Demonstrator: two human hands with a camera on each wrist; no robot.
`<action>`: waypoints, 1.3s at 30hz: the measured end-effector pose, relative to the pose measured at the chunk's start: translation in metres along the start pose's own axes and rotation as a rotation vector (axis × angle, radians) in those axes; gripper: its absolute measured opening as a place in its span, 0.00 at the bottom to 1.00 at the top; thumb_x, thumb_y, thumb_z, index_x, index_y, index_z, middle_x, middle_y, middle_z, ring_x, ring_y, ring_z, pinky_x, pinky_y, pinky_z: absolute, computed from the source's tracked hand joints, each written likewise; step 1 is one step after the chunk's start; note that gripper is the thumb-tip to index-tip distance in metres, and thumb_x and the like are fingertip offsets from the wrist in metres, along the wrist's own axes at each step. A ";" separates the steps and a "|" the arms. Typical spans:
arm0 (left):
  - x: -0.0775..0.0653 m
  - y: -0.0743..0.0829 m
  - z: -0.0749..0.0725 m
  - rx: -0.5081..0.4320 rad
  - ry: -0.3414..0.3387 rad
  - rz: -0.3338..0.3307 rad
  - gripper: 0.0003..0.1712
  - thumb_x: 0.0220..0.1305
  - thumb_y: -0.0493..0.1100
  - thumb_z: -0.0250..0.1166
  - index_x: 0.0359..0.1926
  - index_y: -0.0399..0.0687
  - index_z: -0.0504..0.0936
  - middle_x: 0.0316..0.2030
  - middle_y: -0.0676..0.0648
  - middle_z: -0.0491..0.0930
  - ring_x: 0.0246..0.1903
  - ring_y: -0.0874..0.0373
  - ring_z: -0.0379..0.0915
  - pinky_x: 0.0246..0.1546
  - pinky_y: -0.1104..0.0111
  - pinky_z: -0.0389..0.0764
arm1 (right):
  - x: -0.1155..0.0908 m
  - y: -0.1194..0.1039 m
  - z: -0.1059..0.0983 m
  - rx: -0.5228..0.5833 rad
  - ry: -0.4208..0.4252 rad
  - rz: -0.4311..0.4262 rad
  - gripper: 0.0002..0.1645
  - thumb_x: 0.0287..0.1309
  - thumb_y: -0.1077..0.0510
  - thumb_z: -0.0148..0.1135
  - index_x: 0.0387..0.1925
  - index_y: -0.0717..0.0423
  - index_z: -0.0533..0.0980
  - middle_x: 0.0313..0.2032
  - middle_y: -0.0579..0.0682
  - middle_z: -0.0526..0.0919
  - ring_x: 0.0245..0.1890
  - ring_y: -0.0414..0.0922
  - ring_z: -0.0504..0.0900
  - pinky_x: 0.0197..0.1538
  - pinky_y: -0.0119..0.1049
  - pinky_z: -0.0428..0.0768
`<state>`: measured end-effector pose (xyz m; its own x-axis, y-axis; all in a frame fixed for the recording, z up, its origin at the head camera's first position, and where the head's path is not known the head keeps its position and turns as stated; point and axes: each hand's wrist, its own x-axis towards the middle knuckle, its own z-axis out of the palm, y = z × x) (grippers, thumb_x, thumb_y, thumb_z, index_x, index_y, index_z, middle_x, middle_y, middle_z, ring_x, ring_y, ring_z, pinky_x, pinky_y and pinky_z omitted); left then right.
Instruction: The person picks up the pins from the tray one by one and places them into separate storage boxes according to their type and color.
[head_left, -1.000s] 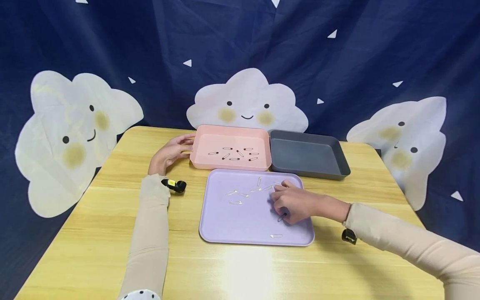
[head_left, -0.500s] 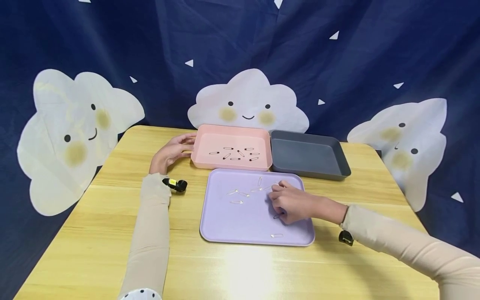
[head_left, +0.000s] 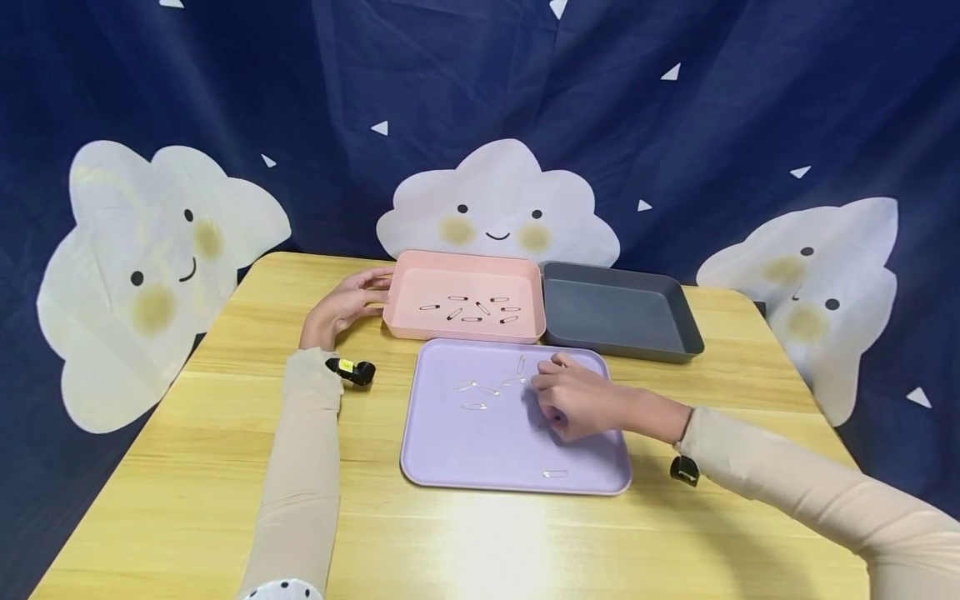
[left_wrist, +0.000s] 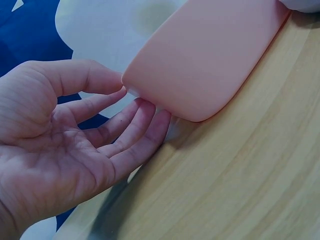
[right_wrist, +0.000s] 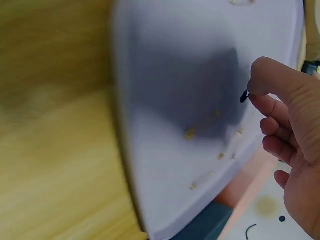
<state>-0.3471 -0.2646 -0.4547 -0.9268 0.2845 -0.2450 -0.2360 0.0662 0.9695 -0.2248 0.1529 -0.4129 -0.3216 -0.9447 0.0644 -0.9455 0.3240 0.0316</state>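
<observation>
My right hand is over the right half of a lavender tray. Between thumb and index finger it pinches a black safety pin, seen in the right wrist view; the hand mostly covers it from the head camera. Several gold safety pins lie spread on the lavender tray. Behind it stands a pink tray holding several black-headed safety pins. At that tray's left end, my left hand rests thumb and fingertips against the outside wall, fingers slightly bent, as the left wrist view shows.
A dark grey tray stands right of the pink one, sides touching. One gold safety pin lies apart near the lavender tray's front edge. The wooden table backs onto a blue curtain with cloud prints.
My right hand has shifted slightly left and away from me, and the black safety pin has gone mostly out of the head view behind it. The left hand stays at the pink tray.
</observation>
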 end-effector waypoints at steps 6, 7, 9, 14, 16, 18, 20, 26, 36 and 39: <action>0.000 -0.001 -0.001 0.010 -0.002 0.000 0.39 0.73 0.30 0.55 0.80 0.46 0.53 0.78 0.38 0.56 0.73 0.43 0.59 0.52 0.71 0.79 | 0.020 0.011 -0.016 -0.011 0.070 0.038 0.12 0.35 0.57 0.75 0.18 0.44 0.76 0.28 0.38 0.73 0.37 0.42 0.68 0.49 0.41 0.61; 0.001 -0.001 -0.002 0.010 -0.001 -0.001 0.39 0.73 0.30 0.54 0.80 0.46 0.53 0.78 0.38 0.56 0.73 0.43 0.60 0.52 0.71 0.79 | 0.023 0.014 -0.019 -0.013 0.078 0.046 0.12 0.35 0.57 0.75 0.18 0.44 0.77 0.28 0.38 0.74 0.37 0.42 0.68 0.49 0.41 0.61; 0.002 -0.002 -0.002 0.005 0.001 0.000 0.38 0.73 0.30 0.54 0.80 0.46 0.54 0.77 0.38 0.57 0.72 0.44 0.60 0.50 0.72 0.79 | 0.030 0.019 -0.025 -0.023 0.100 0.057 0.10 0.36 0.58 0.73 0.19 0.44 0.77 0.29 0.40 0.75 0.37 0.43 0.68 0.49 0.42 0.62; 0.003 -0.002 -0.002 -0.003 -0.005 0.017 0.37 0.74 0.29 0.53 0.80 0.46 0.55 0.77 0.38 0.57 0.71 0.45 0.61 0.49 0.73 0.79 | 0.049 0.034 -0.040 -0.023 0.146 0.095 0.08 0.37 0.60 0.72 0.20 0.46 0.79 0.29 0.44 0.77 0.37 0.44 0.66 0.52 0.45 0.63; 0.003 -0.002 -0.002 -0.001 -0.006 0.020 0.37 0.74 0.29 0.53 0.80 0.46 0.55 0.77 0.39 0.57 0.70 0.46 0.62 0.49 0.72 0.79 | 0.056 0.040 -0.043 -0.023 0.158 0.109 0.07 0.38 0.60 0.72 0.20 0.47 0.79 0.29 0.45 0.77 0.38 0.45 0.66 0.52 0.46 0.62; 0.003 -0.002 -0.002 0.002 -0.010 0.022 0.38 0.74 0.29 0.53 0.80 0.46 0.55 0.77 0.39 0.57 0.70 0.46 0.62 0.51 0.71 0.79 | 0.063 0.046 -0.046 -0.021 0.170 0.117 0.07 0.39 0.61 0.72 0.21 0.48 0.80 0.29 0.45 0.77 0.38 0.46 0.66 0.52 0.48 0.62; 0.002 -0.003 -0.003 0.000 -0.011 0.020 0.38 0.73 0.29 0.53 0.80 0.46 0.55 0.77 0.39 0.57 0.70 0.46 0.61 0.52 0.70 0.78 | 0.070 0.052 -0.049 -0.023 0.179 0.125 0.06 0.39 0.61 0.71 0.21 0.49 0.80 0.29 0.44 0.76 0.38 0.47 0.66 0.53 0.48 0.62; 0.002 -0.003 -0.003 0.004 -0.008 0.011 0.38 0.73 0.29 0.53 0.80 0.47 0.54 0.77 0.38 0.57 0.71 0.44 0.61 0.57 0.66 0.77 | 0.087 0.069 -0.052 -0.031 0.185 0.160 0.03 0.41 0.62 0.69 0.22 0.52 0.81 0.29 0.48 0.76 0.38 0.48 0.66 0.53 0.49 0.62; 0.001 -0.003 -0.003 -0.010 -0.007 0.015 0.37 0.74 0.29 0.53 0.80 0.45 0.55 0.77 0.39 0.58 0.73 0.43 0.59 0.62 0.61 0.76 | 0.109 0.097 -0.049 -0.052 0.206 0.222 0.04 0.41 0.62 0.69 0.22 0.55 0.80 0.29 0.49 0.74 0.37 0.50 0.64 0.49 0.49 0.58; 0.002 -0.002 -0.003 -0.014 -0.016 0.026 0.37 0.74 0.29 0.53 0.80 0.45 0.54 0.77 0.38 0.57 0.73 0.43 0.59 0.60 0.62 0.77 | 0.115 0.106 -0.047 -0.071 0.201 0.247 0.03 0.42 0.62 0.68 0.22 0.56 0.80 0.30 0.50 0.75 0.38 0.51 0.65 0.51 0.50 0.60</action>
<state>-0.3491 -0.2669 -0.4576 -0.9278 0.3016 -0.2194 -0.2159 0.0454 0.9754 -0.3596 0.0812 -0.3552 -0.5178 -0.8103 0.2744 -0.8319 0.5517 0.0592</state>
